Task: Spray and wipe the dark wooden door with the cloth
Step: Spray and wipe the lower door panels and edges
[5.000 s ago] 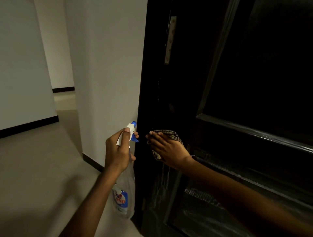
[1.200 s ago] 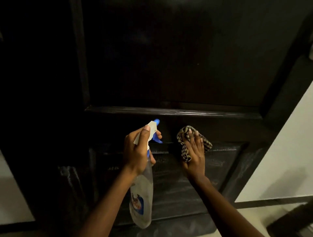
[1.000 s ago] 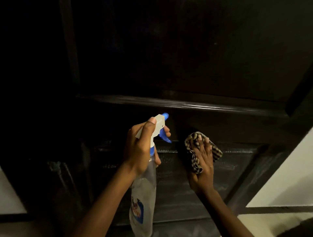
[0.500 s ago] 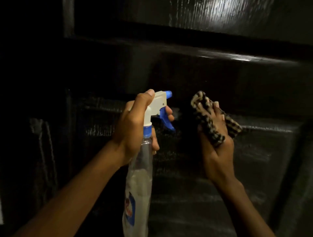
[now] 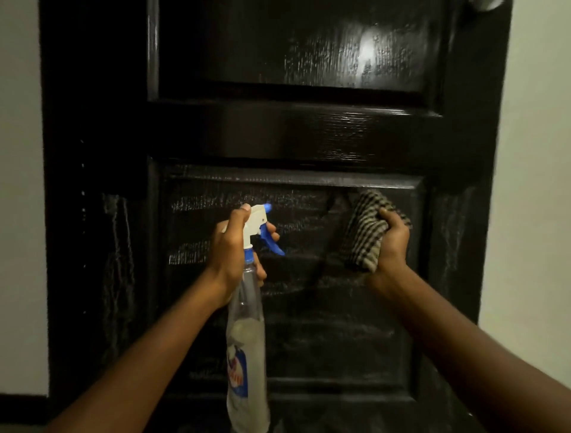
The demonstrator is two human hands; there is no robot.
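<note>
The dark wooden door [image 5: 309, 133] fills the view, with a glossy upper panel and a streaked, wet-looking lower panel. My left hand [image 5: 234, 247] grips the neck of a clear spray bottle [image 5: 247, 346] with a white head and blue trigger, a finger on the trigger and the nozzle aimed at the lower panel. My right hand [image 5: 391, 247] holds a bunched checked cloth [image 5: 364, 235] in front of the right side of the lower panel. Whether the cloth touches the wood cannot be told.
White walls flank the door frame, the left wall [image 5: 18, 185] and the right wall [image 5: 531, 185]. A dark skirting strip [image 5: 21, 408] runs along the floor at lower left. Something pale and rounded [image 5: 485, 3] shows at the top right of the door.
The view has pulled back and risen, so the whole lower panel and the walls now show. My right hand with the cloth moved right, away from the bottle. My left hand still grips the bottle.
</note>
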